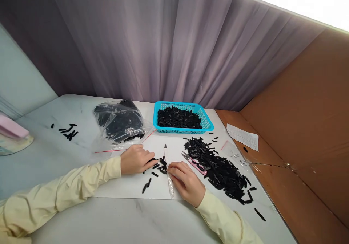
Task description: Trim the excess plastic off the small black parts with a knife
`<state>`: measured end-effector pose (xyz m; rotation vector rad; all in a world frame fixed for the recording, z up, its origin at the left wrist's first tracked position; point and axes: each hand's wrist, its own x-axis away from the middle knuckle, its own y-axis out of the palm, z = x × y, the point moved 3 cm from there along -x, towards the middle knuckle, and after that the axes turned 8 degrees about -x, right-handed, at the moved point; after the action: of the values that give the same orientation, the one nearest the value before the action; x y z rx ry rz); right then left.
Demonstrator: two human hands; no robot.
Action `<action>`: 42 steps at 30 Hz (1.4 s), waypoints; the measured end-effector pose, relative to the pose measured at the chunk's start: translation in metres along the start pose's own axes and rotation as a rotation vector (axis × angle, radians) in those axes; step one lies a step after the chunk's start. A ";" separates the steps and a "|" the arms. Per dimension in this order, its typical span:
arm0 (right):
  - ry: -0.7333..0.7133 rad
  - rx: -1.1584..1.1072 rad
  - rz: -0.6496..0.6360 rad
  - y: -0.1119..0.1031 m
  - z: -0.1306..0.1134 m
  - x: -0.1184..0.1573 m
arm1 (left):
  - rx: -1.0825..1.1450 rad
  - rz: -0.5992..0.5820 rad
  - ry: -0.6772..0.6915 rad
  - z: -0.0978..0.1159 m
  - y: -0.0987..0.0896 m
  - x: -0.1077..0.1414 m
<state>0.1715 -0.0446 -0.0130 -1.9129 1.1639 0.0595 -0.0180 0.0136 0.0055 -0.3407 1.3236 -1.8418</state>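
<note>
My left hand [137, 159] rests over a small group of narrow black strips [155, 166] on a white sheet [124, 189]; its index finger reaches out onto them and the other fingers curl loosely. Opposite it, my right hand [188, 181] has thumb and fingertips pinched together at the edge of the same strips. What the pinch holds is hidden. A white-handled craft knife [171, 187] with a dark pointed blade lies between the hands, partly under the right fingertips; whether they grip it cannot be seen. Pink-handled scissors [200, 168] lie just beyond the right hand.
A large heap of black strips [218, 167] spreads at the right. Behind stands a blue basket [185, 130] of strips, beside a clear zip bag [120, 122] holding more. Several strips [68, 131] lie far left, near a pink object [13, 127]. A paper slip [242, 137] lies right.
</note>
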 end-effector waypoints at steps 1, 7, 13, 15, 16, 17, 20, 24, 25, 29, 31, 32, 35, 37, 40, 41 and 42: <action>-0.001 -0.006 0.000 0.000 0.000 0.000 | 0.170 0.007 -0.116 -0.002 -0.003 0.002; 0.006 -0.038 0.002 0.001 0.003 0.000 | 1.082 -0.032 -0.670 -0.006 -0.004 0.004; 0.017 -0.052 -0.010 0.002 0.003 0.002 | 1.505 -0.224 -0.825 -0.001 -0.003 -0.007; 0.018 -0.053 -0.013 0.002 0.003 0.003 | 1.635 -0.258 -0.870 -0.001 -0.002 -0.009; 0.019 -0.052 -0.013 0.002 0.003 0.003 | 1.696 -0.261 -0.889 -0.001 -0.001 -0.010; 0.020 -0.050 -0.015 0.002 0.003 0.003 | 1.754 -0.256 -0.904 -0.001 0.000 -0.011; 0.020 -0.045 -0.014 0.001 0.003 0.002 | 1.897 -0.242 -0.949 -0.001 0.004 -0.014; 0.006 -0.030 -0.005 0.000 0.002 0.000 | 2.008 -0.247 -1.011 0.002 0.006 -0.015; 0.002 -0.026 -0.003 0.000 0.002 -0.001 | 2.022 -0.250 -1.022 0.003 0.006 -0.015; 0.008 -0.025 -0.001 -0.001 0.000 -0.002 | 2.040 -0.264 -1.016 0.004 0.007 -0.015; 0.009 -0.028 -0.001 -0.001 0.000 -0.001 | 2.035 -0.258 -0.994 0.005 0.008 -0.016; 0.007 -0.025 0.002 0.000 0.001 0.000 | 2.031 -0.251 -0.984 0.006 0.008 -0.016; -0.017 0.019 0.058 -0.001 -0.001 0.001 | 2.023 -0.212 -0.969 0.009 0.011 -0.017; -0.035 0.089 0.120 -0.002 -0.007 -0.001 | 2.021 -0.178 -0.964 0.011 0.013 -0.019; -0.051 0.225 0.157 -0.001 -0.019 -0.013 | 2.024 -0.140 -0.960 0.016 0.014 -0.022; -0.047 0.267 0.149 0.000 -0.023 -0.019 | 2.027 -0.131 -0.961 0.018 0.014 -0.024; -0.040 0.308 0.136 0.002 -0.025 -0.026 | 2.029 -0.122 -0.963 0.020 0.014 -0.025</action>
<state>0.1464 -0.0445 0.0131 -1.5559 1.2000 -0.0073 0.0165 0.0177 0.0068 -0.0791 -1.3180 -1.7555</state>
